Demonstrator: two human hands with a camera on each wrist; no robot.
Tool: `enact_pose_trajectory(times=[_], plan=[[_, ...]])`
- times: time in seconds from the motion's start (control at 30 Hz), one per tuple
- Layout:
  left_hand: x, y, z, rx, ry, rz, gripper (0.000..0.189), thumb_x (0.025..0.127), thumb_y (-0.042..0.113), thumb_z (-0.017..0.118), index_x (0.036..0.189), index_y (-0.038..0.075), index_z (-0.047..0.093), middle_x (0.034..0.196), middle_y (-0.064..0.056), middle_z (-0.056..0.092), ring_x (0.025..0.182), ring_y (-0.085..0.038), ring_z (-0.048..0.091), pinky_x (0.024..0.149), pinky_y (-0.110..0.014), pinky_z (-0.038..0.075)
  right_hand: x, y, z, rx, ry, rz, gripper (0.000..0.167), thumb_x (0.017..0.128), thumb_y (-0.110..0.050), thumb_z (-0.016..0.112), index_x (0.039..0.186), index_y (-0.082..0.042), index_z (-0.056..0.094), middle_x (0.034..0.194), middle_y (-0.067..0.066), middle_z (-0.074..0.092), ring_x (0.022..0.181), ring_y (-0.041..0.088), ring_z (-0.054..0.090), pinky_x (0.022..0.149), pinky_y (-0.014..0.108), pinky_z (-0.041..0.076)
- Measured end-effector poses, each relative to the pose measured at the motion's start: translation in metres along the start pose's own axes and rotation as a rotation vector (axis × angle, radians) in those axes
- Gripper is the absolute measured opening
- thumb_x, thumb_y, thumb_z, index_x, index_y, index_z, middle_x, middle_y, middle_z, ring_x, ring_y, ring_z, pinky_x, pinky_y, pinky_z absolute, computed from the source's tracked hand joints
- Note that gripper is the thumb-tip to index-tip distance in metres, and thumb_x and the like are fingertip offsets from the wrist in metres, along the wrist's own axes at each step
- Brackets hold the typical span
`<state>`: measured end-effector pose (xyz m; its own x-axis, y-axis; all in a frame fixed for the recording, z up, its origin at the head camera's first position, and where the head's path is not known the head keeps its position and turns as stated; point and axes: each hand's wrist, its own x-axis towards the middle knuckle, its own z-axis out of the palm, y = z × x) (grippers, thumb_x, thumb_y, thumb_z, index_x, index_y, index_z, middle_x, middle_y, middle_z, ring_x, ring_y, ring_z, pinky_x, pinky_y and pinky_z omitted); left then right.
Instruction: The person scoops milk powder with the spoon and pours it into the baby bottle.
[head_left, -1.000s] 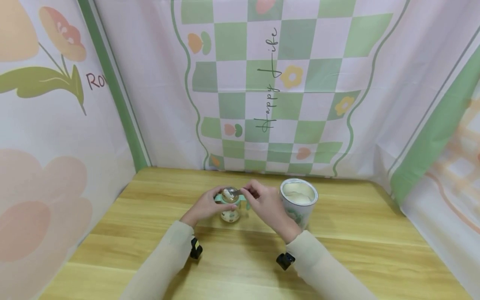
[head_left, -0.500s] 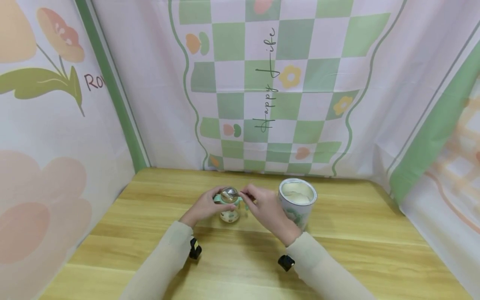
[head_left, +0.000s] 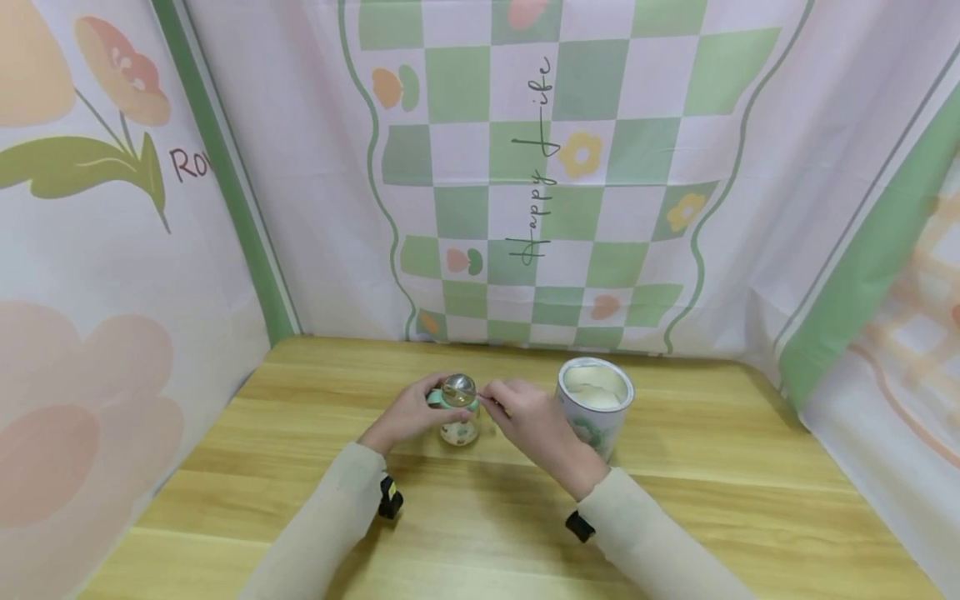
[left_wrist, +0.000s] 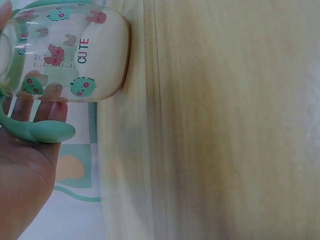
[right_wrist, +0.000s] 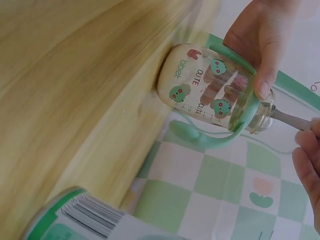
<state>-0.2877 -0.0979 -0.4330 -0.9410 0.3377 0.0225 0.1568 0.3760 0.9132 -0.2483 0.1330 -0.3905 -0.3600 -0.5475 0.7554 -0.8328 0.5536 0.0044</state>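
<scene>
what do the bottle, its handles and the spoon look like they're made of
Bottle: glass or hard plastic, glossy; it is see-through with pale highlights.
Green handles: plastic or silicone, smooth; they look opaque and evenly coloured.
Spoon: probably polished metal, silvery-grey and shiny.

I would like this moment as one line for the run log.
left hand: holds bottle | right hand: pinches spoon at bottle's mouth | bottle: upright, uncapped | can: open, pale powder inside
</scene>
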Motion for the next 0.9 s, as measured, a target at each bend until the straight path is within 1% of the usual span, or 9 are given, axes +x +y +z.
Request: enact_pose_trajectory(times=[0.07,0.1,0.17,0.23,0.33,0.63,0.9], plan=[[0.0,0.0001,0.0,-0.002,-0.003,0.0,0.079,0.08,0.051,0.083,0.146,0.023,0.05,0.129,-0.003,0.062,0.116,-0.024,0.058,0.103,-0.052,0.042,-0.0011,-0.0008,-0.0016,-0.004,-0.005,-0.019,0.008,0.099,-0.012,0.066,0.093,-0.008,0.064,0.077,0.001,0.066,0.062,0.011,0.061,0.052,0.019,0.05],[0.0001,0.0,-0.0001,-0.002,-0.005,0.0,0.08,0.08,0.051,0.083,0.147,0.023,0.05,0.129,-0.003,0.062,0.117,-0.024,0.058,0.103,-0.053,0.042,-0.0016,-0.0012,-0.0024,-0.005,-0.01,-0.025,0.007,0.098,-0.011,0.067,0.092,-0.008,0.064,0.076,0.001,0.065,0.062,0.011,0.06,0.052,0.019,0.05],[0.0005,-0.0001,-0.0003,-0.005,-0.007,0.002,0.081,0.08,0.05,0.083,0.148,0.023,0.049,0.13,-0.003,0.062,0.117,-0.025,0.058,0.103,-0.053,0.042,-0.0024,-0.002,-0.0035,-0.011,-0.016,-0.035,0.008,0.093,-0.007,0.072,0.091,-0.007,0.064,0.076,0.001,0.065,0.062,0.011,0.061,0.052,0.018,0.05],[0.001,-0.0004,-0.0007,-0.009,-0.006,0.003,0.082,0.08,0.05,0.083,0.148,0.022,0.048,0.13,-0.004,0.062,0.117,-0.025,0.058,0.103,-0.053,0.043,-0.0031,-0.0025,-0.0039,-0.016,-0.015,-0.045,0.014,0.087,-0.003,0.077,0.09,-0.007,0.065,0.075,0.001,0.065,0.062,0.011,0.061,0.053,0.019,0.05],[0.0011,-0.0006,-0.0012,-0.009,-0.003,0.002,0.082,0.079,0.051,0.083,0.149,0.023,0.047,0.13,-0.003,0.061,0.117,-0.025,0.058,0.102,-0.052,0.043,-0.0039,-0.0026,-0.0033,-0.027,-0.008,-0.061,0.017,0.083,-0.001,0.081,0.089,-0.007,0.066,0.075,0.001,0.064,0.062,0.011,0.061,0.054,0.019,0.051],[0.001,-0.0014,-0.0011,-0.016,-0.007,0.006,0.081,0.08,0.05,0.083,0.148,0.022,0.048,0.129,-0.003,0.062,0.116,-0.024,0.058,0.102,-0.051,0.044,-0.0073,-0.0012,-0.0002,-0.058,0.007,-0.092,0.015,0.083,0.0,0.08,0.09,-0.005,0.068,0.075,0.003,0.064,0.064,0.014,0.062,0.057,0.022,0.053],[0.0018,-0.002,-0.001,-0.037,-0.011,0.007,0.084,0.079,0.049,0.084,0.149,0.019,0.047,0.13,-0.004,0.062,0.117,-0.024,0.058,0.102,-0.049,0.045,-0.0079,-0.0009,0.0009,-0.049,0.0,-0.06,0.013,0.085,-0.003,0.08,0.092,-0.006,0.07,0.079,0.003,0.067,0.07,0.015,0.065,0.061,0.024,0.056]])
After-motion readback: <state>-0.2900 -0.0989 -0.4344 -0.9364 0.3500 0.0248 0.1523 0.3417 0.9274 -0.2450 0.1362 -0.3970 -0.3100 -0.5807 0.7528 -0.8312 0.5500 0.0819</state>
